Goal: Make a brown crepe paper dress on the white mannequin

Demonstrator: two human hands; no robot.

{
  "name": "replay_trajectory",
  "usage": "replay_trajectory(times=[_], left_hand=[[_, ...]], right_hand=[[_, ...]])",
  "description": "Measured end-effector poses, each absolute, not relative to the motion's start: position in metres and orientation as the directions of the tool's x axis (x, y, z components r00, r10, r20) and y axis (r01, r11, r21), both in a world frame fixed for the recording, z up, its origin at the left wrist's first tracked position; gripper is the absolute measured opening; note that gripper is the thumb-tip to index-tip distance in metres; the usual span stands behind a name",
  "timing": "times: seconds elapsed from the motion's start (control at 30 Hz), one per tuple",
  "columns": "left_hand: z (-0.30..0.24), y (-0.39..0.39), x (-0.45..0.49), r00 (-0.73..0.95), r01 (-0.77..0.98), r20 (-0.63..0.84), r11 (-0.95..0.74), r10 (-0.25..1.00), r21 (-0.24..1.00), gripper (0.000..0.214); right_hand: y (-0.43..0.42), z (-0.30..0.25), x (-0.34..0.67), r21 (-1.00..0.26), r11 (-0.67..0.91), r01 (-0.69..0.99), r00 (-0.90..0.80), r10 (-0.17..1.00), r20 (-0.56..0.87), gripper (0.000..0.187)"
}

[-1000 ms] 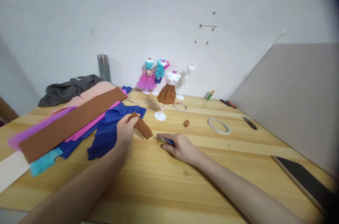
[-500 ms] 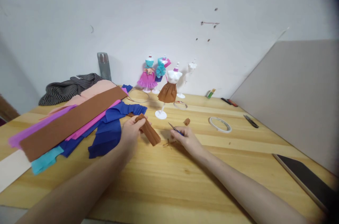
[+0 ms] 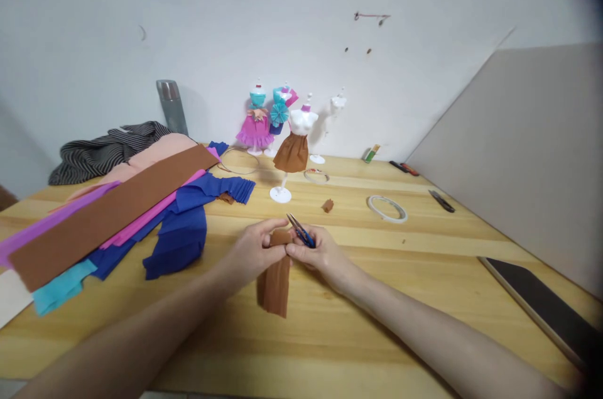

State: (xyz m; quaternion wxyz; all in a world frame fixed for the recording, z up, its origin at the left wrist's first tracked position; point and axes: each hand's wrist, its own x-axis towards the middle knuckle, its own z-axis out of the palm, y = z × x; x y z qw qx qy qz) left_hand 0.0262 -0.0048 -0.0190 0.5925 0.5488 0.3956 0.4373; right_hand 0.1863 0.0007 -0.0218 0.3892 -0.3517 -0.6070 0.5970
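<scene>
Head view: left grip (image 3: 252, 251) pinches brown strip (image 3: 277, 286), lower edge (image 3: 275, 311) free; right grip (image 3: 327, 261) holds blue tool (image 3: 306, 236), seemingly snips

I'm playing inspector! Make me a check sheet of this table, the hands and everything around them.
Surface: pale wooden table.
Job's things: brown strip between the hands; blue tool, pointing up and away.
Clutter: coloured sheets and striped cloth on the left; brown scrap, white ring and dark slab on the right.
Hands: left hand pinches the strip; right hand grips the tool, close beside it.
Cables: nothing seen for sure; a thin loop lies there, material unclear.
Surroundings: mannequins and flask near the wall.
</scene>
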Motion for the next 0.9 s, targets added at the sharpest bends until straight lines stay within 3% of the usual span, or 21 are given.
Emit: replay_trajectory(times=[0.27, 0.5, 0.9], left_hand=[[-0.029, 0.001, 0.021, 0.269, 0.018, -0.051, 0.047, 0.962, 0.999, 0.053], [-0.026, 0.002, 0.019, 0.389, -0.067, -0.166, 0.208, 0.906, 0.976, 0.044], [-0.027, -0.004, 0.022, 0.333, -0.119, -0.181, 0.231, 0.926, 0.966, 0.038]], right_hand=[[0.001, -0.022, 0.185, -0.997, -0.016, -0.071, -0.374, 0.927, 0.012, 0.037], [0.004, -0.023, 0.188, -0.994, -0.004, -0.106, -0.298, 0.954, 0.028, 0.041], [0.004, -0.024, 0.189, -0.99, -0.005, -0.139, -0.29, 0.956, 0.036, 0.041]])
